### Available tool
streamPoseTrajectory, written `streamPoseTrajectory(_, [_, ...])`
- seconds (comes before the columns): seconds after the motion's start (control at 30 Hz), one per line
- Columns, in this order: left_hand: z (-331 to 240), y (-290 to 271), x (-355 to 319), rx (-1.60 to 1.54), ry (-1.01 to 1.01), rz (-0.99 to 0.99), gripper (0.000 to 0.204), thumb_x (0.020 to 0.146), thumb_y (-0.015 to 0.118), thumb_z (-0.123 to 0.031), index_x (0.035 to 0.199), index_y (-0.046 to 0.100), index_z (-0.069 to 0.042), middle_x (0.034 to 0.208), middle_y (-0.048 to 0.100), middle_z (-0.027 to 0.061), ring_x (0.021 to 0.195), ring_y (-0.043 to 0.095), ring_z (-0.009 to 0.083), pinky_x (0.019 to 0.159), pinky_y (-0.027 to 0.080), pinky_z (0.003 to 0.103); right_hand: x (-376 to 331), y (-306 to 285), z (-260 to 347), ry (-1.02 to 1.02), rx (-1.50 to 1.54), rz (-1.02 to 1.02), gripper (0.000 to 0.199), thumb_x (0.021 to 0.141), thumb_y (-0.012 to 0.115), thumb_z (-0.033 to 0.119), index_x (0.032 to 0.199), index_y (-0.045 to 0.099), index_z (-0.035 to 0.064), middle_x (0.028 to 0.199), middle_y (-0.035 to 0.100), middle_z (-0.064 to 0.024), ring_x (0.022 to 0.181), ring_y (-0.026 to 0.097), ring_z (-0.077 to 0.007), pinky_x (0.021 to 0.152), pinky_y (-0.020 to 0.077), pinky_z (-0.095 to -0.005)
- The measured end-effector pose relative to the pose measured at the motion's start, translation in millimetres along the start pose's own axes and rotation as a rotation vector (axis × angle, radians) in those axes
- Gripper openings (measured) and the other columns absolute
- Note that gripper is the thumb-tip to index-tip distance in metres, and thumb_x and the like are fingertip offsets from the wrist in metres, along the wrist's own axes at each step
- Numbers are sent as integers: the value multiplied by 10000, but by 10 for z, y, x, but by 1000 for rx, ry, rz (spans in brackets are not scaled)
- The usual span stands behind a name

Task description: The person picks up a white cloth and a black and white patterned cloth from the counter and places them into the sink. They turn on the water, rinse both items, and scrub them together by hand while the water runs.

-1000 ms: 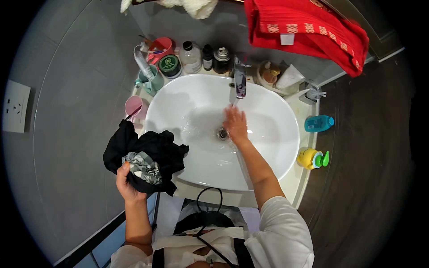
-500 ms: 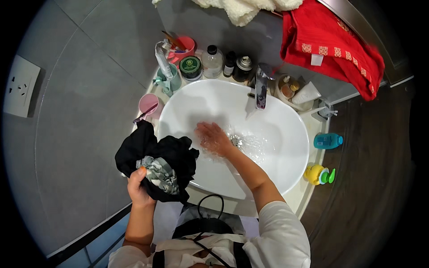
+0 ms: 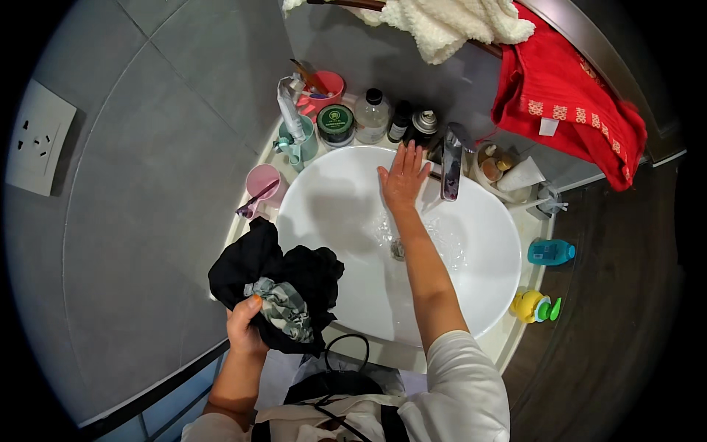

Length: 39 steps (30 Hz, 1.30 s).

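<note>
On the far left we see a white wall socket (image 3: 38, 140) on smooth grey tile. Our left hand (image 3: 245, 329) stays closed on a crumpled bundle of black cloth (image 3: 276, 276) with a grey patterned piece (image 3: 283, 309) folded into it, held over the left rim of the basin just as half a second ago; how many garments it holds we cannot make out. Behind it stand a pink cup (image 3: 263, 184) and a mint cup (image 3: 302, 140) with a tube.

The glossy white round basin (image 3: 331, 214) fills the middle. Our right hand (image 3: 403, 175) has moved: half a second ago it lay low in the bowl near the drain, now it rests flat with fingers spread wide against the basin's back wall, just left of the chrome tap (image 3: 451, 171), holding nothing. Water glistens around the drain (image 3: 398, 249), which our forearm partly covers.

To the right hang a fluffy cream towel (image 3: 442, 26), cut off at the top, and a red towel (image 3: 567, 103). A blue bottle (image 3: 549, 252) and a yellow toy-like thing (image 3: 532, 306) sit on the counter.
</note>
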<state>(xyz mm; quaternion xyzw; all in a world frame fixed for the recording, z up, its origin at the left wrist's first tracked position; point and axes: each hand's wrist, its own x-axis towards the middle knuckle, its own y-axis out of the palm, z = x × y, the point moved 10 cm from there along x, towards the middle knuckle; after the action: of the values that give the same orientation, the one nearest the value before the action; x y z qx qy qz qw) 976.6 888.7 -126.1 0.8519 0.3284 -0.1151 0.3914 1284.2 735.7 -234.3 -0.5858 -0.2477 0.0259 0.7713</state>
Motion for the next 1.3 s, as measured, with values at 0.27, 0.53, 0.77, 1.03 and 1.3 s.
streamPoseTrajectory(0.27, [-62,-219,0,37,80,-18,350,728,506,-193,954,557,69,863,621,157,759,613,242,704,495,331,-84,317,944,-97,392,-169,690,742,618,251,1307,300,14,1371,267,-168,1277,224,-352,1012,205,-500])
streamPoseTrajectory(0.53, [-321,-371,-163,-35,124,-27,353,741,495,-255,909,582,43,844,629,156,742,615,260,692,502,354,-754,406,1552,-115,774,88,567,823,443,182,1320,255,-16,1398,177,-218,1300,140,-384,1035,123,-493])
streamPoseTrajectory(0.77, [-587,-173,-195,-117,211,3,300,751,513,-243,903,581,6,846,625,129,751,615,257,687,513,389,-1267,179,1897,-316,1031,276,504,842,405,155,1307,283,3,1385,232,-192,1259,228,-388,1025,180,-458])
streamPoseTrajectory(1.03, [-483,188,-78,-186,190,190,266,768,517,-174,907,579,44,870,623,150,764,621,257,707,520,391,-2401,-212,879,-749,932,651,502,876,435,170,1331,276,29,1377,283,-151,1270,269,-292,1046,208,-357])
streamPoseTrajectory(1.3, [-296,158,49,-153,191,157,269,764,526,-183,909,579,37,858,624,142,759,619,252,700,520,386,-1961,-154,-1406,-329,-32,654,557,838,494,282,1338,298,132,1402,265,-56,1310,200,-219,1060,126,-449])
